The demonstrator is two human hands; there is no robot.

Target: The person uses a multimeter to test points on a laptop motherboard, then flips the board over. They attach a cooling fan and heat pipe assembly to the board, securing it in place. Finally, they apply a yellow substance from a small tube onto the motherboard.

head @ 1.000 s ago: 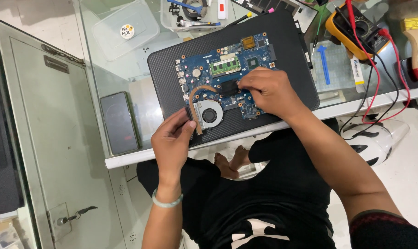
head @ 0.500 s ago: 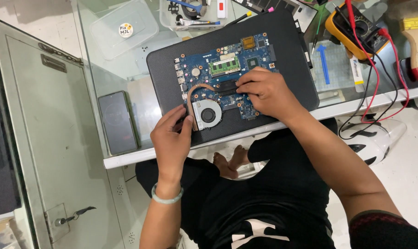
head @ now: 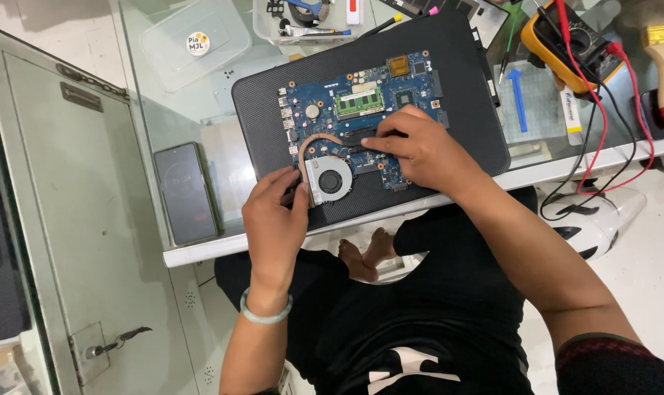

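Two hands are working on an opened laptop (head: 449,80) lying on a glass table (head: 222,168); its blue board (head: 361,110) is showing, with a round fan (head: 330,180) and copper pipe (head: 319,140); the left hand (head: 277,219) is pinching fingers together at the fan's edge; the right hand (head: 419,150) is pressing curled fingers on the board; a clear tray (head: 273,22) behind is holding small tools.

Glass-topped table (head: 200,110), grey metal cabinet door (head: 76,241), pale floor (head: 639,256)
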